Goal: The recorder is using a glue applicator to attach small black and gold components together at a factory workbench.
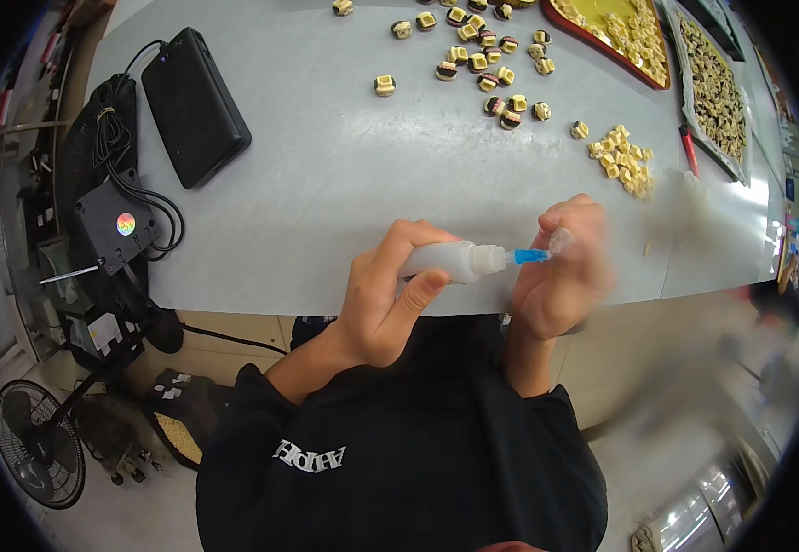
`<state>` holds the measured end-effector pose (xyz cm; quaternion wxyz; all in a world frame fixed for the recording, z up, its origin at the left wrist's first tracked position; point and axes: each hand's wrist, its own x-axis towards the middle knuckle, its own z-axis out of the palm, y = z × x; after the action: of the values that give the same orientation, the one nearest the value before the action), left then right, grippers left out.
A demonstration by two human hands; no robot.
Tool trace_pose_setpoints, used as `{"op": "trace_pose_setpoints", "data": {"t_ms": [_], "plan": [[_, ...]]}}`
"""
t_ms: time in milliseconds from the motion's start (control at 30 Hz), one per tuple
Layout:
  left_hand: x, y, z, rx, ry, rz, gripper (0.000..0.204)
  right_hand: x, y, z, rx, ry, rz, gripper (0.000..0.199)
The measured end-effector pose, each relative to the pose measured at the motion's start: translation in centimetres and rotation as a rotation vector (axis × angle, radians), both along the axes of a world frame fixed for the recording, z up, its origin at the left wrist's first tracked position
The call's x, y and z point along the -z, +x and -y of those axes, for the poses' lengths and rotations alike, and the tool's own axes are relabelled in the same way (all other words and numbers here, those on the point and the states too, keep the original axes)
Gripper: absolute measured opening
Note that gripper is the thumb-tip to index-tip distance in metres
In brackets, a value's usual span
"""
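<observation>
Over the near edge of the table (pixel 326 221), my left hand (pixel 373 299) is wrapped round a small white squeeze bottle (pixel 450 261). The bottle lies on its side, its blue dispensing tip (pixel 533 257) pointing right. My right hand (pixel 565 285) is at that tip, partly smeared by motion. Its fingers are curled around a small whitish, see-through thing (pixel 561 241), too blurred to name. Further back lie several small round pieces (pixel 477 61) in cream, black and pink. To the right sits a pile of small cream-yellow pieces (pixel 622 164).
A red-rimmed yellow tray (pixel 592 11) with cream pieces stands back right, beside a lined tray (pixel 684 83) of brownish pieces. A red-handled tool (pixel 689 147) lies near it. On the left are a black power bank (pixel 195 109), a coiled cable (pixel 112 133) and a fan (pixel 39 444).
</observation>
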<state>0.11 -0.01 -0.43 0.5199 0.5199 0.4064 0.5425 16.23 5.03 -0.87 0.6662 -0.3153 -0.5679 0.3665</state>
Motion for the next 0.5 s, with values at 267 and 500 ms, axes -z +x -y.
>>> {"op": "trace_pose_setpoints", "data": {"t_ms": [267,500], "plan": [[-0.3,-0.9,0.0,-0.098,-0.050,-0.090,0.037,-0.2,-0.3,0.5,0.002,0.064,0.147,0.017],[-0.2,0.2,-0.3,-0.131,-0.104,0.180,0.032,0.0,-0.9,0.9,0.176,-0.112,0.062,0.016]]}}
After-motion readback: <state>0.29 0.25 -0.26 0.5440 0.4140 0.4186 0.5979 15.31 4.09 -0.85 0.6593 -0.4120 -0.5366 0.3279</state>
